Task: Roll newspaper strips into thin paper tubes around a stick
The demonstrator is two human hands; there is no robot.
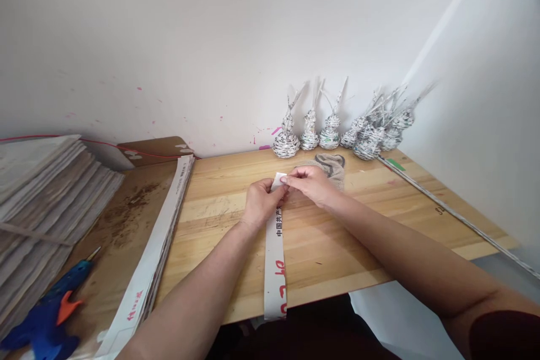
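Note:
A long newspaper strip (275, 270) with black and red print runs from the table's front edge up to both hands. My left hand (262, 202) pinches it near its far end, thumb on top. Beside it, my right hand (310, 184) grips the white tip of the same strip between thumb and fingers. The lower end of the strip hangs slightly over the table edge. Just behind my right hand lies a greyish knitted cloth or glove (333, 166), partly covered by the hand.
Several woven paper gourds (286, 143) stand along the wall. A rolled paper rod (447, 208) crosses the wooden table (337, 259) at right. At left are a strip stack (143, 270), a bundled newspaper pile (37, 197) and a blue glue gun (46, 320) with an orange trigger.

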